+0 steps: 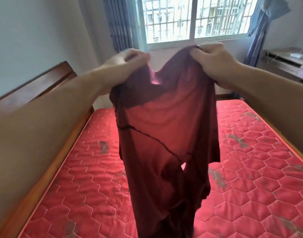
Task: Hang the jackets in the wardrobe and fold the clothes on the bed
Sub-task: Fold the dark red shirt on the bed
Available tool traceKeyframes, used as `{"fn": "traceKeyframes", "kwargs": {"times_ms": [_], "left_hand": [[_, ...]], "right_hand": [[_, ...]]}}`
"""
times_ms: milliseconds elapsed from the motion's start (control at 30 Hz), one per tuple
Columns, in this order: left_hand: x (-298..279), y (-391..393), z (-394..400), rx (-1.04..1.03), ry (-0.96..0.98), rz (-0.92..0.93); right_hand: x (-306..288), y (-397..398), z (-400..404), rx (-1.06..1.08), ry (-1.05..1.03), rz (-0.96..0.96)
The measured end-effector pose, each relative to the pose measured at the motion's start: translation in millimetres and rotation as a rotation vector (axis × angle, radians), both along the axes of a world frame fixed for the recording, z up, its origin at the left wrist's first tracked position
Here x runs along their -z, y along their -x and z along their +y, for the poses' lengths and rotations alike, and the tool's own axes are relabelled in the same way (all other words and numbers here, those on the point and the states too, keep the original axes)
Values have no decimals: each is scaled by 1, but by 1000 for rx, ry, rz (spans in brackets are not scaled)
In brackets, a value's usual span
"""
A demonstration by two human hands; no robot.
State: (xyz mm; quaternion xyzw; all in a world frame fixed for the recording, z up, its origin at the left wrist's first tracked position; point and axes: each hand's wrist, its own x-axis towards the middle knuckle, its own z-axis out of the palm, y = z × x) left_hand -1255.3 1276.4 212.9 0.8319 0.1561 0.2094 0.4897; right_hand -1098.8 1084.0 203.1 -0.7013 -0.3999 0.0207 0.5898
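A thin dark red shirt (166, 134) hangs in the air above the bed, lit from behind by the window. My left hand (125, 64) grips its top left edge. My right hand (214, 60) grips its top right edge, a little higher. The cloth droops between the two hands, and its lower end falls out of view at the bottom. Beneath it lies a red quilted mattress (89, 186) with a hexagon pattern and grey stains.
A wooden headboard (35, 86) and bed rail run along the left. A barred window (193, 18) with blue curtains (119, 23) fills the far wall. At the right stands a wooden desk (286, 62) holding some small items.
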Motion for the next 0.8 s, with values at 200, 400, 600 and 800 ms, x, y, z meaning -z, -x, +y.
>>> {"fn": "traceKeyframes", "kwargs": {"times_ms": [200, 400, 600, 800], "left_hand": [[27, -25, -63, 77, 45, 98], [6, -5, -38, -66, 489, -276], [7, 21, -1, -320, 305, -210], [53, 52, 18, -238, -226, 328]], "right_hand": [[-21, 39, 27, -97, -278, 56], [146, 30, -10, -273, 350, 153], [172, 16, -11, -223, 615, 158], [80, 23, 10, -201, 464, 128]]}}
